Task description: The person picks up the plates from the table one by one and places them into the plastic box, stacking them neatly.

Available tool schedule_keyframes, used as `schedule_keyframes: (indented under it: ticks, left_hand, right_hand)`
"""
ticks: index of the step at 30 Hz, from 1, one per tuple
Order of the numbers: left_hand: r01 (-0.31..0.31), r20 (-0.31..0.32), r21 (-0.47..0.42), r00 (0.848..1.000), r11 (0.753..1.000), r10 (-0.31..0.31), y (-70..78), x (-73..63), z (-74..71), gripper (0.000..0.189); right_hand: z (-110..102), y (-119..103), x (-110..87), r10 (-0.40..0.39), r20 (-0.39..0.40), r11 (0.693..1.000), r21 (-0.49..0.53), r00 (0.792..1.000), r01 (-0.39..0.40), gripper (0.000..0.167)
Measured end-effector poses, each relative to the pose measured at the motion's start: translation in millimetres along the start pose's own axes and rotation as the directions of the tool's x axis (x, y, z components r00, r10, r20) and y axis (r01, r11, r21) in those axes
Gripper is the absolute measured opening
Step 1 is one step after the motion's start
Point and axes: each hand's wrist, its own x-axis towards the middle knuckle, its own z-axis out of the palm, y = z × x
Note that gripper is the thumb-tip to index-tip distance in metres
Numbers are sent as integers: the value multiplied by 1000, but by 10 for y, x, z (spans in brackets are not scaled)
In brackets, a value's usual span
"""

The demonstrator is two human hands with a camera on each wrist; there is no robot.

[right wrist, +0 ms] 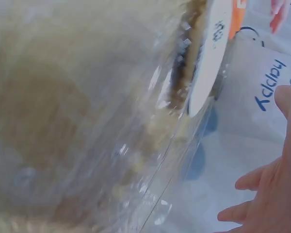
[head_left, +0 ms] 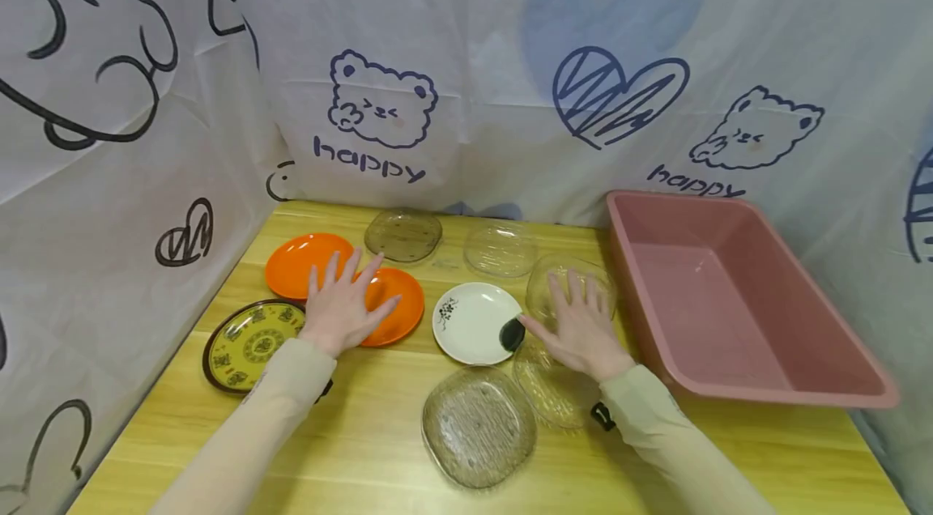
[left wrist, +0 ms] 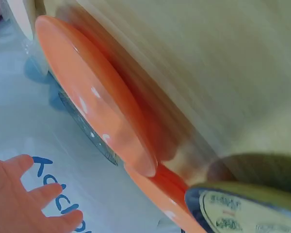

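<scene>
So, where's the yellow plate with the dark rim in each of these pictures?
Head view: at the left end of the table, partly hidden behind the left sleeve.
Left wrist view: in the bottom right corner, cut off by the picture's edge.
Right wrist view: not in it.
Shared landmark: the pale cloth with dark lettering shows in all three, though only part of a word shows in the left wrist view.

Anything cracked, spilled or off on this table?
No cracks or spills visible. One oddity: a dark green patch at the edge of the white plate, beside the right hand. It looks unlike the small floral print opposite; decoration or mark, can't tell.
</scene>
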Motion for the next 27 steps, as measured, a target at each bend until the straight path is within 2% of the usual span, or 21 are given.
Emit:
schedule_keyframes:
  ticks: [4,8,12,14,17,18,20,25,27]
  left_hand:
    - [-41,-22,-67,999,997,40,79,40,28,72]
    - [-95,-39,-149,995,984,91,228,106,94,63]
    - [-111,-10,-263,994,958,112,418,185,171,57]
    - [-98,13,-319,994,943,108,513,224,203,56]
    - [-81,37,-360,994,929,101,634,284,265,57]
    - [-69,49,-370,994,926,94,673,302,283,57]
    - [-46,72,-381,994,923,79,743,333,320,58]
    - [-10,129,-354,990,935,59,913,369,405,61]
    - [-16,139,-326,988,945,65,972,375,438,62]
  right_hand:
    - [-32,-33,-5,-42,-11,996,79,999,43,88]
    - [-41,-63,-8,-77,-41,979,187,996,83,77]
    - [-38,-87,-6,-64,-67,931,354,996,84,66]
    - [-34,-97,-5,-52,-78,887,455,996,82,59]
    - [-32,-119,-14,-9,-82,812,581,997,55,49]
    - [-26,-127,-14,9,-73,778,627,997,39,47]
    - [-17,-147,-20,38,-35,693,721,999,-1,44]
    - [16,-187,-21,87,112,421,896,990,-138,44]
    - [21,-189,-21,113,163,345,919,980,-193,45]
